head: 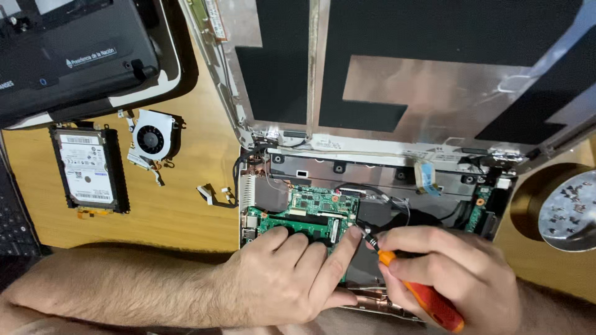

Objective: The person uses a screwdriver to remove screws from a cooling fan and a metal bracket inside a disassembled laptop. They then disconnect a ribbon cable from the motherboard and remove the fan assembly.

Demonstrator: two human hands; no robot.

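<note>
The right hand (453, 273) grips an orange-handled screwdriver (422, 291) over the green circuit board (310, 214), where the left hand (279, 279) rests with fingers spread.

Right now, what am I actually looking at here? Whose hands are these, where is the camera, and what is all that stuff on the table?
The one picture comes from a camera worn on a person's head, looking down at their own two bare hands. There is no robot.

On the wooden table lies an opened laptop, its cover off so the green circuit board shows. The left hand rests flat on that board, forefinger pointing. The right hand holds a screwdriver with an orange and red handle, its tip down by the left forefinger.

To the left lie parts apart from the laptop: a hard drive and a small cooling fan. Above them sits a dark laptop shell. At the right edge, a round metal dish holds small screws.
</note>
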